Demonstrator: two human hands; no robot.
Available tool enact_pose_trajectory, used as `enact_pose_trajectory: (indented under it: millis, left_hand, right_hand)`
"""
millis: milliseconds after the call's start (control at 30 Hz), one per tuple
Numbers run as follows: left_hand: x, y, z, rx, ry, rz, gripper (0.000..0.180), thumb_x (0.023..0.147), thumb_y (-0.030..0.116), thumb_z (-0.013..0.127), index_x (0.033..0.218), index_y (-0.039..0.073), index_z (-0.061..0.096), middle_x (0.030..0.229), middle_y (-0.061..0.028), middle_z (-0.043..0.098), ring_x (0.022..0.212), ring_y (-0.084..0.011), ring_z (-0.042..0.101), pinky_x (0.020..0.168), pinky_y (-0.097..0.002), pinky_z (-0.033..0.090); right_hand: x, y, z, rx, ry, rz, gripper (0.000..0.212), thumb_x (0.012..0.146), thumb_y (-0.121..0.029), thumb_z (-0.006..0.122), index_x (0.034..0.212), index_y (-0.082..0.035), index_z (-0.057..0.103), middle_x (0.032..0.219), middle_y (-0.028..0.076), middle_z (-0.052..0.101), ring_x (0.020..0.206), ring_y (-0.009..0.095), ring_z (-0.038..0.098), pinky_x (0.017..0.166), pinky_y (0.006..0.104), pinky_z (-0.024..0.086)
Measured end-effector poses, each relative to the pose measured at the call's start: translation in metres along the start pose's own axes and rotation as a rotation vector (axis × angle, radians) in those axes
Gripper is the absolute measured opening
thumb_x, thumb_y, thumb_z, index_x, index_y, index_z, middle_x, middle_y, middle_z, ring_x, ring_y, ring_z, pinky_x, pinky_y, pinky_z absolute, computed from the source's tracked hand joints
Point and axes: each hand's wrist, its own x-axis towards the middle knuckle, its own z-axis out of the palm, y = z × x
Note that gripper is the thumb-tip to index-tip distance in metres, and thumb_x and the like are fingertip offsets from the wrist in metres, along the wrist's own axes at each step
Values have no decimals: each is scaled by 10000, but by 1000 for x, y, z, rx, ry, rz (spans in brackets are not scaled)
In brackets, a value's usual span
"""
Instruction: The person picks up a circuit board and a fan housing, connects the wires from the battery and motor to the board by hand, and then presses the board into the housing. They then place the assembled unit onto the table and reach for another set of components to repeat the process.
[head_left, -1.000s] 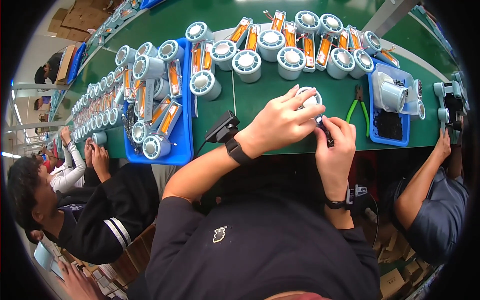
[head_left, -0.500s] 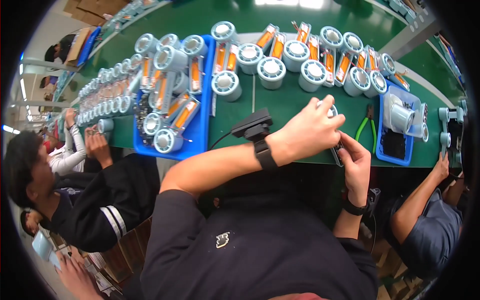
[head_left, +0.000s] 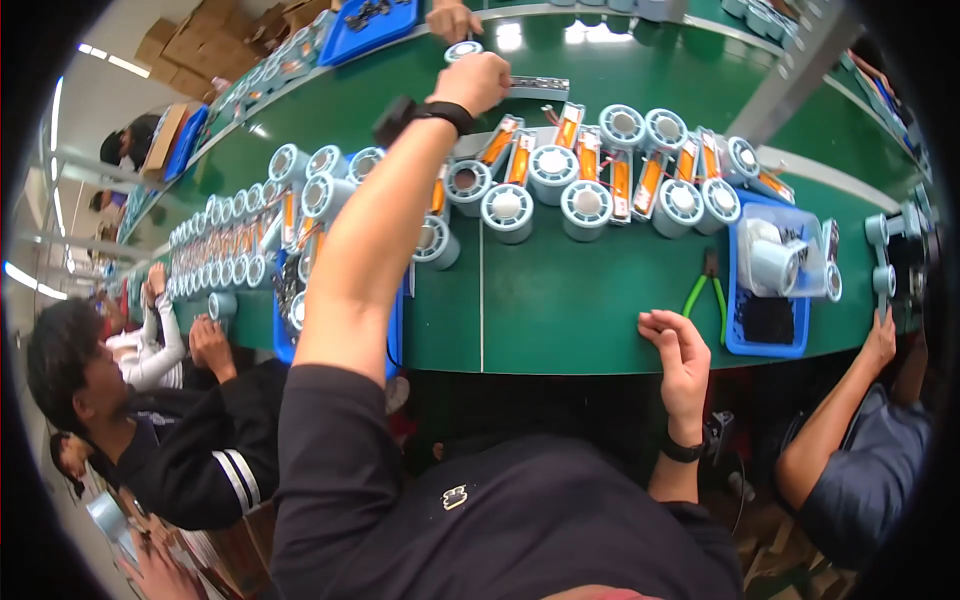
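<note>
My left hand point(head_left: 472, 84) reaches across the green table, its fingers closed on a light-blue unit with a round head point(head_left: 463, 51) and a long handle point(head_left: 540, 88) open along its length. Part of the unit is hidden behind my fist. Just beyond its head, another person's hand point(head_left: 453, 19) comes in from the far side. My right hand point(head_left: 682, 362) is at the table's near edge, fingers loosely bent and apart, with nothing seen in them. Green-handled pliers point(head_left: 708, 295) lie to the right of it.
Several similar round-headed units point(head_left: 587, 207) with orange cells stand in rows mid-table. A blue tray point(head_left: 768, 345) at the right holds a clear tub and black small parts. Another blue bin point(head_left: 395, 325) is partly behind my left arm. Co-workers sit on both sides.
My left hand has carried the unit from in front of me to the far left. My right hand has come off it and stays by the near edge. The view has shifted slightly.
</note>
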Motion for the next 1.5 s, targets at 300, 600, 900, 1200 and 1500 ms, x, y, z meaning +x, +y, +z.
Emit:
enact_pose_trajectory:
  millis: [300, 600, 900, 1200, 1500]
  left_hand:
    - [-79, 35, -181, 59, -269, -70, 322, 930, 301, 709, 1134, 59, 762, 1246, -147, 722, 1116, -304, 697, 944, -411, 539]
    - [-229, -40, -155, 394, -221, -291, 655, 872, 503, 761, 1403, 143, 627, 1166, -137, 688, 1062, -312, 665, 932, -449, 527]
    - [-251, 74, -173, -191, 592, -321, 604, 779, 181, 890, 1322, 53, 659, 1017, -102, 613, 843, -223, 663, 677, -326, 560]
    - [-235, 225, -24, -347, 87, -158, 701, 811, 225, 818, 1452, 162, 544, 1118, -171, 573, 894, -360, 681, 742, -444, 576]
    - [-329, 30, -163, -276, 425, -891, 289, 975, 277, 666, 1044, 6, 738, 888, -160, 756, 817, -277, 743, 742, -376, 550]
  right_hand:
    - [2, 2, 0, -33, -10, -22, 252, 1055, -59, 562, 1260, 79, 610, 1195, 158, 705, 1120, 230, 683, 1032, 346, 529]
    - [1, 5, -7, -26, -34, -53, 243, 1051, -40, 555, 1259, 70, 614, 1189, 152, 698, 1139, 226, 673, 1043, 367, 534]
    - [-1, 6, -8, -62, 4, -71, 244, 1047, -32, 552, 1258, 76, 611, 1192, 159, 701, 1130, 231, 678, 1037, 362, 531]
    - [2, 15, -10, -125, -41, -62, 254, 1068, -66, 541, 1269, 77, 604, 1210, 172, 682, 1152, 246, 668, 1063, 386, 525]
    - [5, 12, -19, -58, -46, -47, 259, 1075, -68, 528, 1276, 82, 595, 1221, 180, 671, 1179, 257, 652, 1077, 394, 518]
